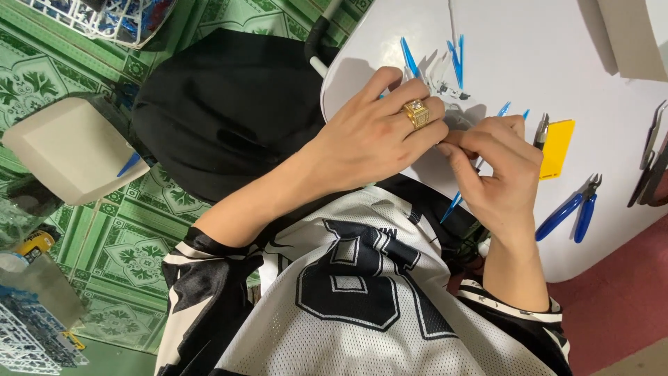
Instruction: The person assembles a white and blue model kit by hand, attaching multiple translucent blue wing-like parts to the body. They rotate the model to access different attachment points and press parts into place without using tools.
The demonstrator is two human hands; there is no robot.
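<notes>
Left hand, gold ring on one finger, lying over the edge of the white counter, fingers curled, tips meeting those of the right hand. Right grip closed narrow around a thin blue stick, slanting down out of the fist toward the chest; upper blue tips showing just above the knuckles. Left grip pinched at the same spot, but what sits between its fingertips hidden, so cannot tell. Just right of the right hand, a yellow card with a dark tool at its edge, flat on the counter. Further right and lower, blue-handled cutters. Above the left hand, loose blue pieces and a small white part. Far right, dark tweezers. Left of both hands, off the counter, a black cushion on green patterned floor.
</notes>
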